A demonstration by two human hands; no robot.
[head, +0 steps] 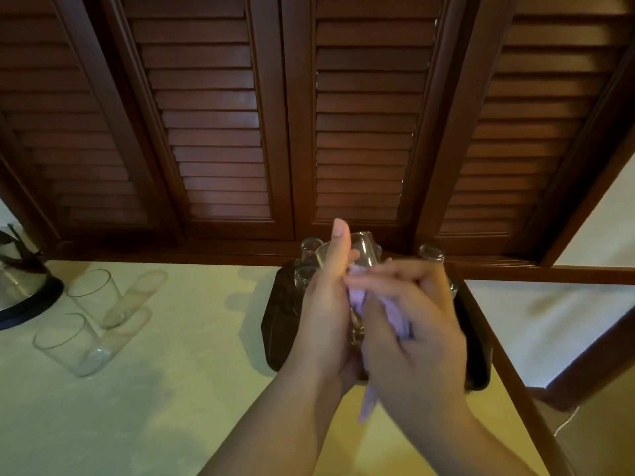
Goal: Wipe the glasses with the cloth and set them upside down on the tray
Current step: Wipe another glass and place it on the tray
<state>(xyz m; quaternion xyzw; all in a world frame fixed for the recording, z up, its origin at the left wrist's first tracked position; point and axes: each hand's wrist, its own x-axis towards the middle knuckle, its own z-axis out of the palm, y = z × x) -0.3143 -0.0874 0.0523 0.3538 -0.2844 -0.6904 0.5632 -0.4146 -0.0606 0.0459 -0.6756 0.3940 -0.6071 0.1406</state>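
**mossy_k:** Both hands are bunched together low and right of centre in our shot. Our left hand (pixel 326 304) wraps around a clear glass (pixel 364 250), thumb sticking straight up along its side. Our right hand (pixel 409 324) has its fingers curled around the lilac cloth (pixel 395 317) and presses it against the glass, with a tail of cloth hanging down between the wrists.

**dunebug:** Yep, and right behind the hands we've got the dark tray (pixel 278 317), sitting on the pale green counter (pixel 154 389) close to its right edge. A few glasses stand upside down on it already: two (pixel 305 266) poking out left of the thumb, another (pixel 431 254) at the tray's far right corner.

**mossy_k:** Over at the left of the frame, two more tumblers (pixel 80 317) stand upright on the counter, well apart from the tray. Past them, a metal kettle (pixel 20 280) at the left edge.

**dunebug:** Brown louvred shutters (pixel 309 115) fill the whole top half.
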